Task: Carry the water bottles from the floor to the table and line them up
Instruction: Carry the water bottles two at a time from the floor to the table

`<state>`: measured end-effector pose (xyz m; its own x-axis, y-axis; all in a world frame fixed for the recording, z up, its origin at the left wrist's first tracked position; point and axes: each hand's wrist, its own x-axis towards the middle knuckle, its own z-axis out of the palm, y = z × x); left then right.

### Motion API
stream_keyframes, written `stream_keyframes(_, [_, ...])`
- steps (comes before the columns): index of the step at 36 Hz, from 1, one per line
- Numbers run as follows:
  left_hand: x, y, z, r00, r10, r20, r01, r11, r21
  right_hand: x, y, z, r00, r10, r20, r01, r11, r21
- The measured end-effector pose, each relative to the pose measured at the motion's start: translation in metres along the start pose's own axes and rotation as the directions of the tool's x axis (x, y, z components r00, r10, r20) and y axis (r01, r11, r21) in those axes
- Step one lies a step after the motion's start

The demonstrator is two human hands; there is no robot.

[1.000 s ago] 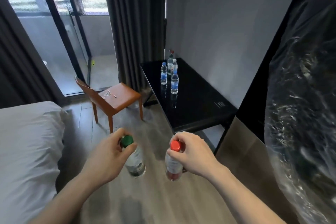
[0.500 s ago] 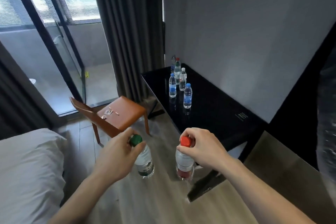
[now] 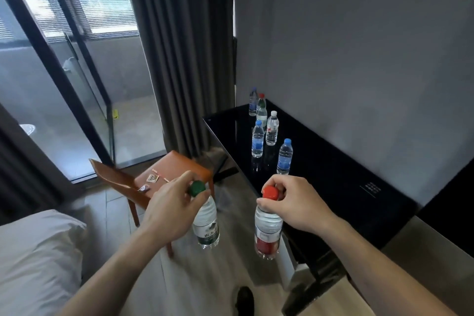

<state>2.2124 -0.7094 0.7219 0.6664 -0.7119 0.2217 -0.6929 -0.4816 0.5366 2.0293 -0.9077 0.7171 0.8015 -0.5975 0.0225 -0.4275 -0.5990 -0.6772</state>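
Observation:
My left hand (image 3: pixel 170 209) grips a green-capped water bottle (image 3: pixel 206 224) by its neck, and the bottle hangs upright over the floor. My right hand (image 3: pixel 295 202) holds a red-capped water bottle (image 3: pixel 268 232) the same way, close to the near edge of the black table (image 3: pixel 333 182). Several bottles stand on the far part of the table: a blue-capped bottle (image 3: pixel 284 157) nearest, another blue-capped bottle (image 3: pixel 257 139), a white-capped bottle (image 3: pixel 272 128), a red-capped one (image 3: pixel 261 110) and one at the back (image 3: pixel 253 98).
An orange chair (image 3: pixel 166 174) with small items on its seat stands left of the table. A white bed (image 3: pixel 36 259) fills the lower left. Dark curtains (image 3: pixel 184 53) and a glass balcony door (image 3: pixel 66 84) are behind. A grey wall (image 3: pixel 359 46) runs along the table.
I have walked closer to the table with both bottles. The table and its bottles now look larger and nearer, and the plastic-wrapped thing on the right has left the view.

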Motion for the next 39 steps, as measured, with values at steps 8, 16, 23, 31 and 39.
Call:
stream_keyframes(8, [0.102,-0.034,0.017,1.000,0.021,0.021,-0.022,0.999,0.030,0.102,0.008,0.011,1.000,0.005,0.021,-0.005,1.000,0.021])
stream_keyframes(16, [0.233,-0.057,0.043,0.994,0.010,0.110,-0.018,0.997,0.074,0.225,0.033,0.018,0.999,0.026,0.044,-0.026,1.000,0.012])
stream_keyframes(23, [0.330,-0.079,0.054,0.994,0.031,0.107,-0.036,0.998,0.044,0.330,0.038,0.005,0.999,0.031,0.044,-0.030,0.999,-0.037])
stream_keyframes(31, [0.432,-0.113,0.066,0.991,0.031,0.130,-0.037,0.998,0.042,0.424,0.032,0.002,0.998,0.059,0.038,-0.057,0.997,-0.060])
stream_keyframes(39, [0.518,-0.162,0.093,0.968,0.090,0.234,-0.099,0.995,0.025,0.503,0.032,0.025,0.990,0.138,-0.033,-0.140,0.987,-0.077])
